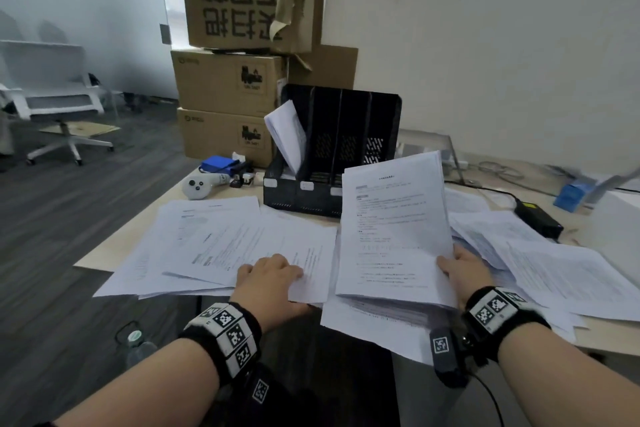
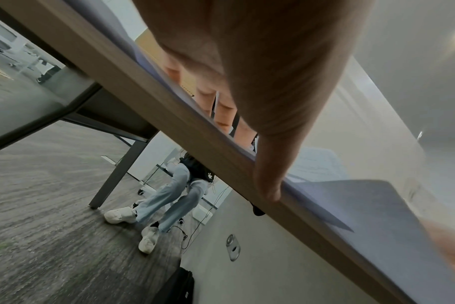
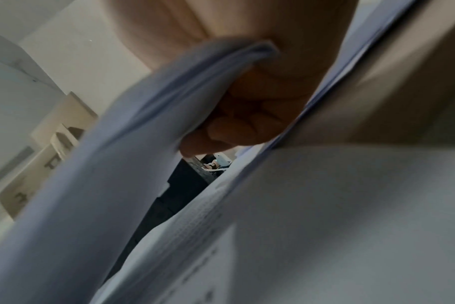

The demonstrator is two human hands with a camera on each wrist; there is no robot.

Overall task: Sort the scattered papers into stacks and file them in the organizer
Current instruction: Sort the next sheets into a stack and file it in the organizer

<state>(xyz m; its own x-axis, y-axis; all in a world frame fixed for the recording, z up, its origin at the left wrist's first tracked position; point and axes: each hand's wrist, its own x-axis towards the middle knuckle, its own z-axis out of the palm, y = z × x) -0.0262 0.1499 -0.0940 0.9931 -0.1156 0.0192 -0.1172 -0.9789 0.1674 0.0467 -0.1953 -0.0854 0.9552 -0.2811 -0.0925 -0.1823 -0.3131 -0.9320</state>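
Right hand (image 1: 462,272) gripping a thick stack of papers (image 1: 394,229) at its lower right corner, thumb on top, fingers (image 3: 237,127) curled underneath, as the right wrist view shows. Stack lifted and tilted up off the desk (image 1: 117,250), its top edge overlapping the front of the organizer (image 1: 332,149). Printed text on the top sheet, too small to read.

Left hand (image 1: 273,282) lying palm down on the loose sheets (image 1: 214,243) spread over the left part of the desk, near the front edge. Fingers straight and close together in the left wrist view, thumb (image 2: 270,179) reaching over the desk edge. Whether a sheet is pinched cannot be told.

More scattered sheets (image 1: 540,260) on the right side of the desk, overlapping one another, some hanging past the front edge.

Black organizer standing upright at the back of the desk, with several slots; a bundle of papers (image 1: 287,135) leaning in the leftmost slot, other slots dark inside.

Left of the organizer: a white controller (image 1: 199,185) and a blue box (image 1: 220,163). Behind, three stacked cardboard boxes (image 1: 228,80). A black power brick (image 1: 538,220) to the right of the papers. A white office chair (image 1: 59,97) on the floor at far left. Under the desk in the left wrist view, another person's legs (image 2: 169,197) in pale jeans and white shoes.
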